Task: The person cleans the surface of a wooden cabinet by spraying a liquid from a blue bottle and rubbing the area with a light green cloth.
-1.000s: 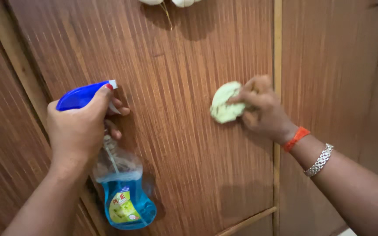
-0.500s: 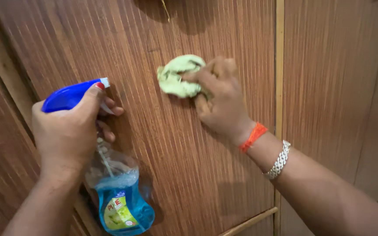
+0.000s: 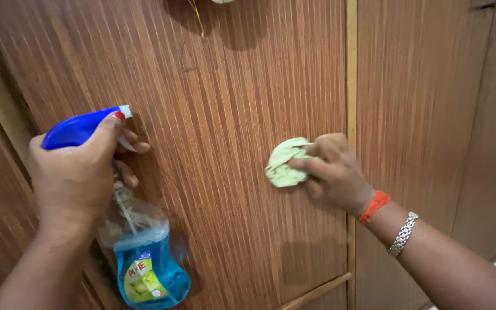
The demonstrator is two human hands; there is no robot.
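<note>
Right hand: I am seeing my right hand [image 3: 334, 178] bunching a pale green cloth [image 3: 285, 162] against the ribbed wooden door panel [image 3: 231, 115]; the grip is closed around the wad, fingers folded over its right half.
Cloth relative to grip: the cloth is sticking out to the left of the knuckles, flat on the wood, so the free part is leading leftward across the panel.
Cloth position: it is sitting in the right half of the panel, just beside the pale vertical trim strip [image 3: 351, 86] and well above the slanted lower rail [image 3: 317, 291].
Left hand: my left hand [image 3: 76, 178] is wrapping the blue trigger head of the spray bottle [image 3: 144, 264]; the grip is shut on the neck, with a finger lying along the top of the head.
Bottle axis: its long axis is running nearly upright, the head above and the blue liquid below, the nozzle [image 3: 125, 111] pointing right toward the panel.
Nearer hand: the right one is already touching the cloth; the left is well apart from it.
Wrist: I am noticing an orange band [image 3: 374, 206] and a silver bracelet [image 3: 403, 233] on the right arm.
</note>
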